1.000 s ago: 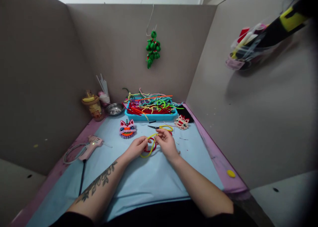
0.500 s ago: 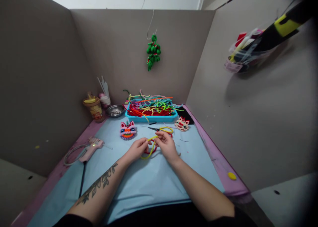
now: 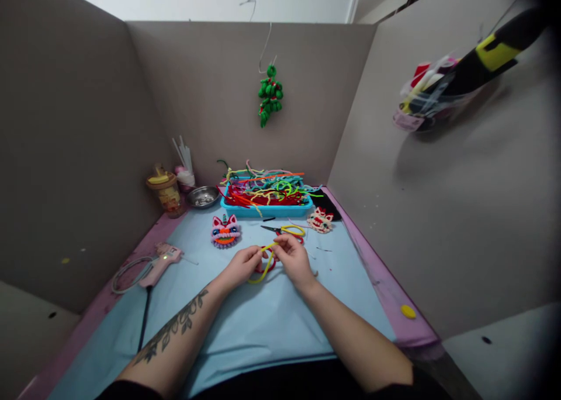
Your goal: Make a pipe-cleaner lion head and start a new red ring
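Over the middle of the light blue cloth, my left hand (image 3: pixel 245 264) pinches a yellow pipe cleaner (image 3: pixel 265 271) between thumb and fingers. My right hand (image 3: pixel 293 258) pinches the same strip a little to the right, near its upper end. The yellow strip curves down below the fingers, and a red loop (image 3: pixel 272 263) shows beside it, partly hidden by the hands. Just beyond my right hand lie scissors (image 3: pixel 293 230) with yellow and red handles. A pink lion-head piece (image 3: pixel 225 232) rests to the left of them, and a cream and red one (image 3: pixel 320 219) to the right.
A blue tray (image 3: pixel 267 211) of coloured strips stands at the back. Left of it are a metal bowl (image 3: pixel 204 197) and a brown-lidded cup (image 3: pixel 169 195). The pink glue gun (image 3: pixel 161 264) lies at the left. A tool pouch (image 3: pixel 432 99) hangs on the right wall.
Both hands have stayed nearly in place, still pinching the yellow strip. The gap between their fingertips looks slightly changed. The whole view has shifted a little.
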Tool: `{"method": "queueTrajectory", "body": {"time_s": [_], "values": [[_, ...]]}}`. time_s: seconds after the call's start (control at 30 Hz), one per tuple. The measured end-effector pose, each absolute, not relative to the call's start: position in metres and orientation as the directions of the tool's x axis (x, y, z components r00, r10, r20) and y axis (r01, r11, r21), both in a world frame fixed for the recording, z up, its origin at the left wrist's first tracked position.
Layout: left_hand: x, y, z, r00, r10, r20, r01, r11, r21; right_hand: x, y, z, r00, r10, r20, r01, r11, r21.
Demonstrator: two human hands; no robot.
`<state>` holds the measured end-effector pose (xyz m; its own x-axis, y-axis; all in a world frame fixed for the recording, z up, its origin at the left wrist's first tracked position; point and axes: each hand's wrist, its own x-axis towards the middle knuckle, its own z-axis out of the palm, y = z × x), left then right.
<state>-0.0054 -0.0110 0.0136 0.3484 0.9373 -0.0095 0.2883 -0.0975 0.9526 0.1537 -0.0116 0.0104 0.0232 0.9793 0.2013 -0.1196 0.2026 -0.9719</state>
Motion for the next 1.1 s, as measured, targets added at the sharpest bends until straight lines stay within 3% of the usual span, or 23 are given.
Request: {"method": "queueTrajectory", "body": {"time_s": [0.7, 0.9, 1.1], "values": [[-0.006, -0.01, 0.01, 0.368, 0.93, -0.015, 0.342, -0.121, 0.932, 0.156, -0.008, -0.001, 0.034, 0.968, 0.248, -0.067, 0.25, -0.966], [-0.008, -0.006, 0.007, 0.287, 0.951, 0.117, 0.245, -0.191, 0.951, 0.157, -0.009, 0.004, 0.044, 0.966, 0.256, -0.086, 0.259, -0.962], [-0.015, 0.001, -0.001, 0.178, 0.959, 0.22, 0.164, -0.25, 0.954, 0.164, 0.0, 0.001, 0.157, 0.969, 0.193, -0.217, 0.224, -0.95]]}}
